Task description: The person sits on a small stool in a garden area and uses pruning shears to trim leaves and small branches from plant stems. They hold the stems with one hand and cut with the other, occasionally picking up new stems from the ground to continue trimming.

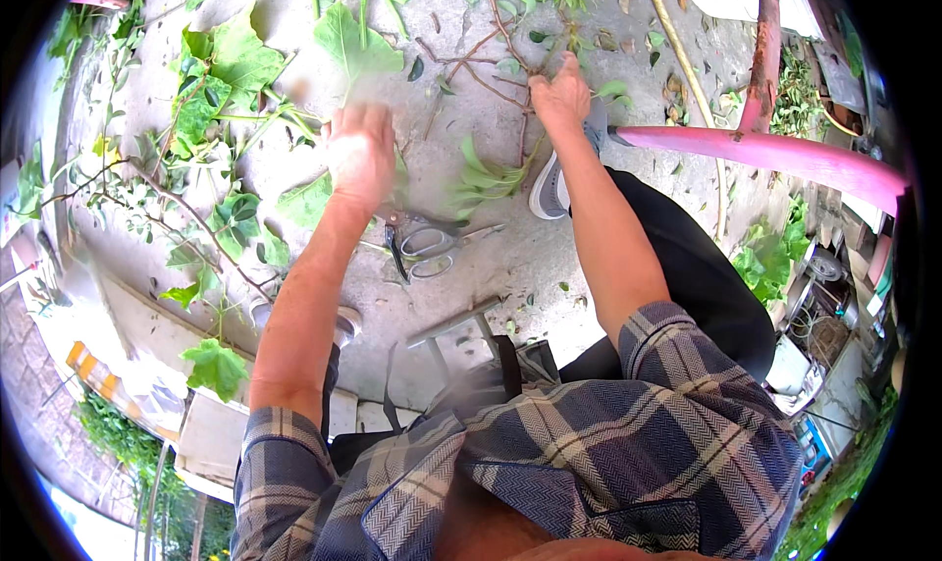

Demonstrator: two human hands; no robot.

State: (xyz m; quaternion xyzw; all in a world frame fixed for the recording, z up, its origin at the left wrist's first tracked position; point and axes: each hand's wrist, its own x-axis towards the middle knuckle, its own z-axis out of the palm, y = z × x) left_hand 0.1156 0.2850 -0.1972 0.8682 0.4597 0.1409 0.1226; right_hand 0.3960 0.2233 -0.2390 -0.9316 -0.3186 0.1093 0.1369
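Observation:
My right hand [561, 98] is closed on a thin brown branch [507, 33], which forks into bare twigs to the left of the hand. Green leaves hang close to those fingers. On the left, my left hand [359, 159] is lowered toward the ground just below a broad green leaf [355, 43]; motion blurs its fingers, so their grip cannot be made out. A pair of scissors [432, 242] and a dark-handled tool [395, 252] lie on the concrete between my arms. Beside them is a blurred leafy sprig [488, 180].
Cut leaves [240, 60] and a long leafy branch [196, 217] cover the ground at left. A pink-painted bar [765, 154] and a pale stick [687, 55] stand at right. A small grey metal frame [454, 323] sits before me. Cluttered household items [824, 296] line the right edge.

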